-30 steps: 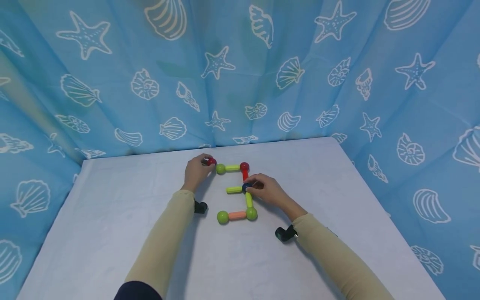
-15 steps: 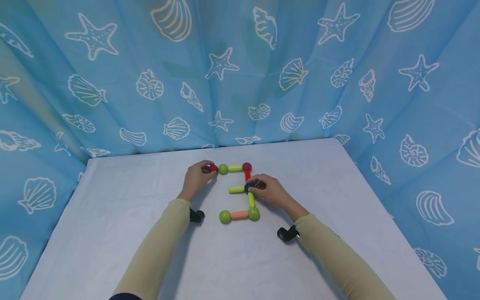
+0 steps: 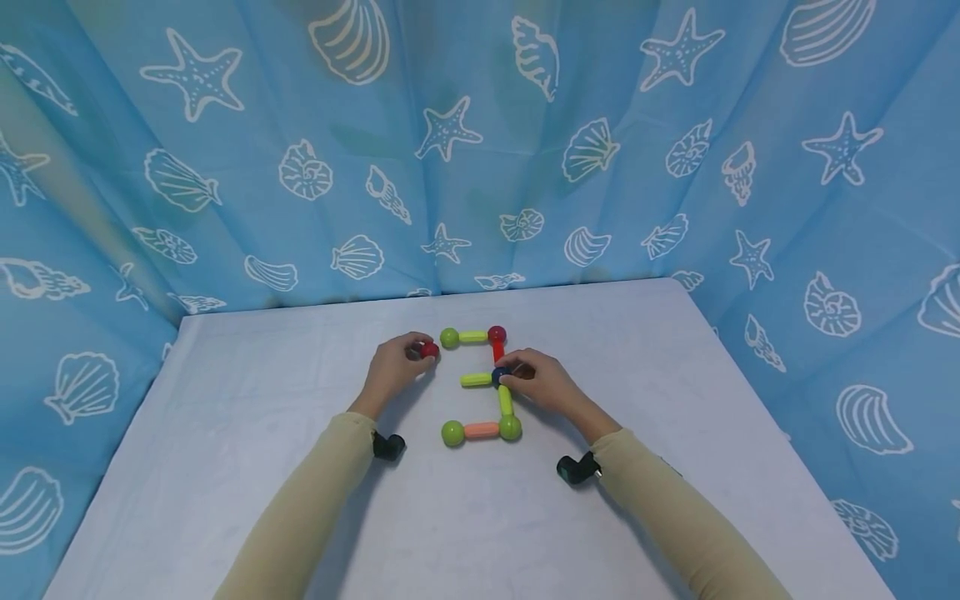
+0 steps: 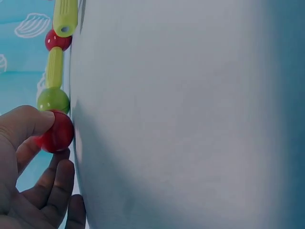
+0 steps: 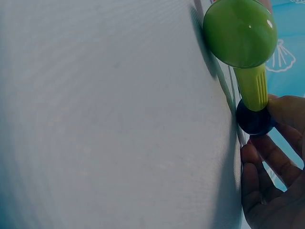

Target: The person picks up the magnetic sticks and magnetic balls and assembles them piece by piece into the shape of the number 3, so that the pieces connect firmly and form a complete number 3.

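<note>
My left hand (image 3: 390, 369) pinches a loose red ball (image 3: 430, 351) between thumb and fingers, left of the figure of balls and rods. In the left wrist view the red ball (image 4: 59, 132) overlaps a green ball (image 4: 53, 100) beyond it. My right hand (image 3: 546, 385) pinches the dark blue ball (image 5: 252, 119) at the figure's middle. From that ball a red rod (image 3: 498, 350) runs up to another red ball (image 3: 497, 335). A yellow-green rod (image 3: 476, 380) points left from it, its far end bare. Another yellow-green rod (image 3: 506, 402) leads down to a green ball (image 3: 510, 428).
At the top, a yellow-green rod (image 3: 473, 337) joins the red corner ball to a green ball (image 3: 449, 337). Along the bottom, an orange-pink rod (image 3: 482, 430) ends in another green ball (image 3: 453, 433). A white cloth covers the table (image 3: 615, 533); a blue shell-print curtain (image 3: 480, 183) hangs behind.
My left hand has brought the red ball from beside the top-left green ball down toward the level between the top and middle rods. The right hand keeps its pinch on the dark blue ball.
</note>
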`<state>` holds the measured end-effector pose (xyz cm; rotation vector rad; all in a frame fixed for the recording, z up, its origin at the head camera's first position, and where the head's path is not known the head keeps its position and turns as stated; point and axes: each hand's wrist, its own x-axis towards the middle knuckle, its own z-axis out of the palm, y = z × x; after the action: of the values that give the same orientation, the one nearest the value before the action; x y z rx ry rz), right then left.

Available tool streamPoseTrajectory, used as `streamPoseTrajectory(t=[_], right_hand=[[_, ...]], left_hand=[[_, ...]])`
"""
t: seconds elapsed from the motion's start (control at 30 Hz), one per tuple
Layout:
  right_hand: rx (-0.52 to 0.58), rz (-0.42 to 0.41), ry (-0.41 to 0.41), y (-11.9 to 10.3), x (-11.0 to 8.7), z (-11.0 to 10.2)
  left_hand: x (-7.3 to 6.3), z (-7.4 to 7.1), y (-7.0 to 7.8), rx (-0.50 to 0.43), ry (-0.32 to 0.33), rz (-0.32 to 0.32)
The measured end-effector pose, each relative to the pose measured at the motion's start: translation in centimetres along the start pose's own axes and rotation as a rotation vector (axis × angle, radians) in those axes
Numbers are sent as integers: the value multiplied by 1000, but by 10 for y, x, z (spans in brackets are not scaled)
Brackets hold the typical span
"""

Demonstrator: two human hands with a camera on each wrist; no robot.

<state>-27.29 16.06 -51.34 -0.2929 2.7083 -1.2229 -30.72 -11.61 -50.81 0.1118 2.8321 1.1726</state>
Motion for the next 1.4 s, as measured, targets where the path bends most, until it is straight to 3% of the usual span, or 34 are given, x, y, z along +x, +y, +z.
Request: streamPoseTrajectory(t=[0.47, 1.4], right_hand=[[-8, -20, -2, 1, 0, 1], [-5, -34, 0, 8, 3, 3]], left_hand=[[-17, 4, 0, -27, -36, 38], [-32, 13, 5, -50, -119, 82]])
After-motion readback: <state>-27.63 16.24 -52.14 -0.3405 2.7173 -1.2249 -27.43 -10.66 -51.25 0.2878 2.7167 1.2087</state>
